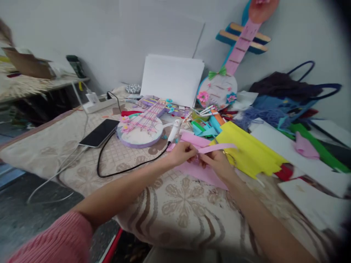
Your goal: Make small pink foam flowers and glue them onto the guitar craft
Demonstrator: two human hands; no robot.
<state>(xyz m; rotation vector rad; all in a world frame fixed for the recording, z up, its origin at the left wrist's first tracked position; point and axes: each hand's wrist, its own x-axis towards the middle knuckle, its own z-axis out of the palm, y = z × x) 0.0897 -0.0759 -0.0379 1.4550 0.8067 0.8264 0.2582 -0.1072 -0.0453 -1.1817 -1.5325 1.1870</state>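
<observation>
A narrow pink paper strip (pixel 221 147) is pinched between my two hands over the front of the table, its loose end pointing right. My left hand (pixel 183 151) is closed on the strip's left end. Fingers bent, my right hand (pixel 216 163) grips it just beside the left. Below both hands lies a larger pink sheet (pixel 199 173), partly covered by them; more pink paper (pixel 196 139) is behind. A white glue gun (pixel 174 130) with a black cord rests beyond my left hand. Thin metal loops (pixel 229 157), perhaps scissor handles, show beside my right hand.
A decorated round-bodied toy instrument (pixel 139 129) lies at centre left, beside a phone (pixel 100 133) and a power strip (pixel 100 104). Yellow paper (pixel 244 148) and colourful scraps spread right. Another craft instrument (pixel 219 89) leans against the wall near a bag (pixel 290 102).
</observation>
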